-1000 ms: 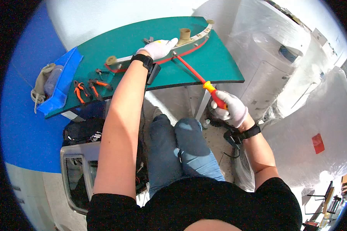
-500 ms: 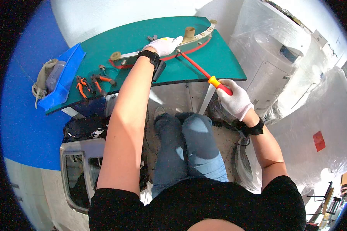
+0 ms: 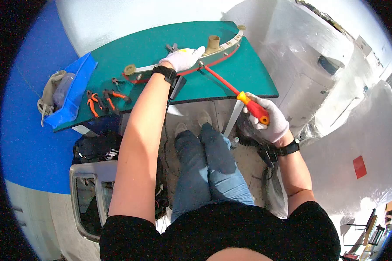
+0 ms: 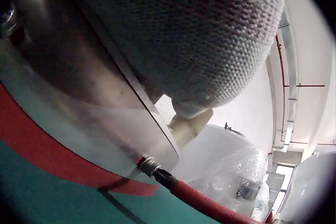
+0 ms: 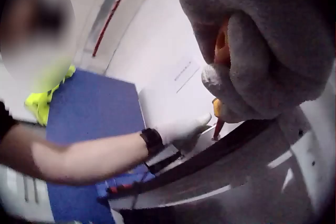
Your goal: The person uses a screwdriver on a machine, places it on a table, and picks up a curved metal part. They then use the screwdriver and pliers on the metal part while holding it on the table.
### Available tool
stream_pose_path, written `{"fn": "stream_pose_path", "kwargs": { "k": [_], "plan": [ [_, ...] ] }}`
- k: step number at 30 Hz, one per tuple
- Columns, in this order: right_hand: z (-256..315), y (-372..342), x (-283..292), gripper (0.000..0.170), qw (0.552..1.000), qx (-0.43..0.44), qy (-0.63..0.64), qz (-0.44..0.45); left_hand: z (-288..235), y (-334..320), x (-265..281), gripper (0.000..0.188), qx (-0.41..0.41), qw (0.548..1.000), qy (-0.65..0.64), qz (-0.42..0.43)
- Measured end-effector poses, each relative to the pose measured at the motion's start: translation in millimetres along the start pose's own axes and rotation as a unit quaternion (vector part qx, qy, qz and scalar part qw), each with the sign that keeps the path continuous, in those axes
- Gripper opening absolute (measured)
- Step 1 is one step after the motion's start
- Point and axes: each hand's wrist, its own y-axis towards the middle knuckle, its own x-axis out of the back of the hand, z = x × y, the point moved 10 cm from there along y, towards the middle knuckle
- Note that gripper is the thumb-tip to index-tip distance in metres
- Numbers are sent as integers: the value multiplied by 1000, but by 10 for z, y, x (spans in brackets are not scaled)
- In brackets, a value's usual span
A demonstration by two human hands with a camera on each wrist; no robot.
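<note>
A curved metal bar [image 3: 217, 53] with a red lower edge and a tan cup-like piece [image 3: 213, 44] lies on the green table. My gloved left hand [image 3: 184, 59] rests over its middle, thumb toward the cup piece; the glove [image 4: 210, 40] hides part of the bar [image 4: 79, 77] in the left wrist view. My gloved right hand [image 3: 270, 119] grips the red and yellow handle of a long screwdriver [image 3: 222, 81]. In the left wrist view the screwdriver's tip end [image 4: 199, 201] meets a small fastener [image 4: 149, 166] on the bar's side. In the right wrist view fingers [image 5: 247, 66] curl round the handle.
Orange-handled pliers [image 3: 92, 104] and other small tools lie at the left of the green table [image 3: 152, 41]. Beyond them sits a blue bin [image 3: 77, 89] with a clear bottle. Plastic-wrapped objects [image 3: 344, 174] stand at the right.
My right hand has turned around the handle, regripping it, and shifted slightly lower than half a second ago. The screwdriver's tip stays at the bar. My left hand remains on the bar.
</note>
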Motion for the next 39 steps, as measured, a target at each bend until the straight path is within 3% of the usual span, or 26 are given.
{"fn": "stream_pose_path", "kwargs": {
  "k": [1,5,10,12,14,15,16,17,19,21,23,24,25,26,27,29,36,39],
  "plan": [
    [-125,-10,-107,46,969,-68,235,38,29,8,-5,70,4,1000,0,0],
    [-167,-50,-287,54,949,-87,300,56,29,-58,11,70,1,1000,8,-13],
    [-104,-75,-275,56,987,-57,151,12,118,-5,-4,72,-2,1000,-13,-6],
    [10,-89,-210,52,996,-19,-71,-51,61,-43,19,72,-11,1000,-21,-7],
    [40,-118,-251,50,987,-8,-139,-83,32,-87,28,72,7,999,-48,6],
    [73,-129,-250,48,972,8,-208,-113,-7,-116,67,72,7,999,-50,8],
    [434,-236,-525,48,810,267,-505,-133,-72,-150,76,66,-5,999,-27,28],
    [453,-231,-598,50,796,220,-545,-145,-110,-163,56,61,-17,999,-4,47],
    [434,-249,-676,48,726,194,-636,-176,-57,-128,22,63,-24,999,-16,25],
    [487,-257,-690,47,731,194,-627,-188,-82,-131,82,65,-31,999,-26,2],
    [480,-251,-647,45,736,191,-620,-195,-140,-150,46,55,-58,998,19,27],
    [459,-251,-549,45,795,203,-539,-192,-90,-136,13,55,-59,998,18,28],
    [449,-264,-461,45,846,214,-452,-187,-119,-131,-3,49,-115,991,70,10],
    [265,-217,-294,45,921,118,-321,-183,-202,-162,6,43,-170,978,123,-9],
    [285,-227,-273,45,921,118,-322,-184,-178,-160,2,43,-170,978,123,-10],
    [114,-174,-292,47,988,44,-84,-118,-249,-211,-25,38,-217,956,198,-18],
    [-196,-168,-234,46,996,-17,41,-82,-257,-227,-34,40,-204,953,223,-6],
    [-218,-153,-270,39,990,-68,75,-101,-290,-250,9,36,-231,953,193,-43]
  ]
}}
